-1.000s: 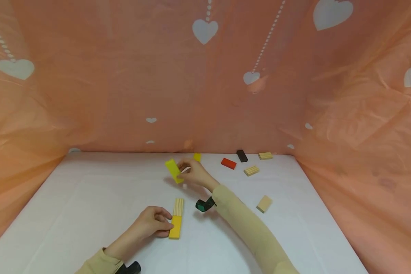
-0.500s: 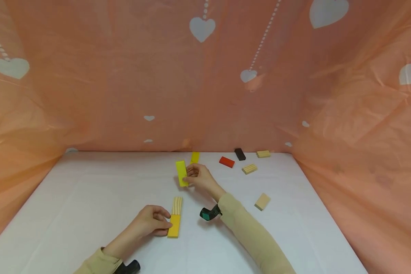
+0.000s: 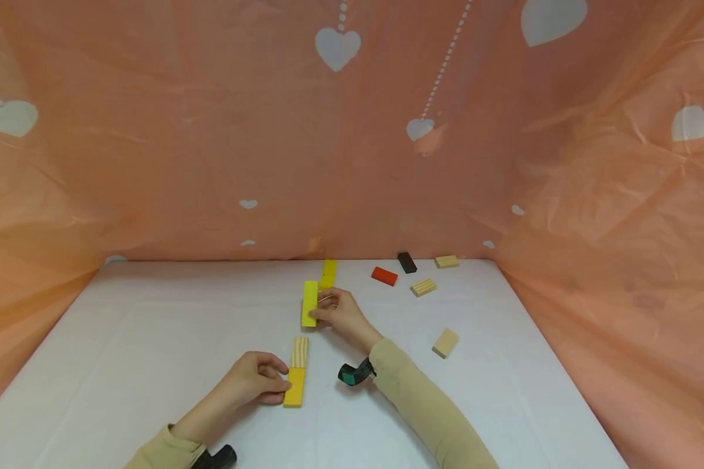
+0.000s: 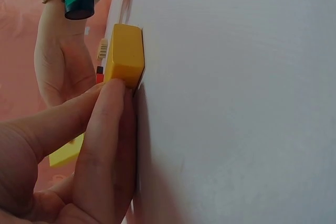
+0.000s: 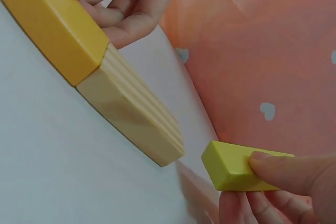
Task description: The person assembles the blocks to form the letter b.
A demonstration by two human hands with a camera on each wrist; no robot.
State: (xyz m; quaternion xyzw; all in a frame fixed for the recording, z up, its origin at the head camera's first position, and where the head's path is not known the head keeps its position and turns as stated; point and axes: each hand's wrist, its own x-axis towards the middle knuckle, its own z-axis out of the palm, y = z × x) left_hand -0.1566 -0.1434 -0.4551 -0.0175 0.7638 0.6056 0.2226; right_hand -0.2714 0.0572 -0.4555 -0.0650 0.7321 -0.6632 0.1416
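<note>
A deep yellow block [image 3: 294, 389] lies end to end with a pale wooden block [image 3: 299, 352] with a striped top, forming a short row on the white table. My left hand [image 3: 255, 378] holds the deep yellow block from its left side, thumb on its upper edge and curled fingers beside it. Beyond the row's far end, my right hand [image 3: 346, 319] pinches a bright yellow block [image 3: 309, 303] between thumb and fingers. The right wrist view shows this bright yellow block [image 5: 236, 166] apart from the striped end of the pale block [image 5: 131, 108].
Another yellow block [image 3: 328, 272] lies at the back, behind the right hand. To its right are a red block [image 3: 384, 276], a black block [image 3: 407, 262] and two striped pale blocks [image 3: 424, 287]. A plain pale block [image 3: 445, 343] lies nearer. An orange curtain [image 3: 211, 130] encloses the table.
My right hand has brought the bright yellow block nearer to the row and turned it from slanted to nearly in line with it. The left hand stays on the deep yellow block.
</note>
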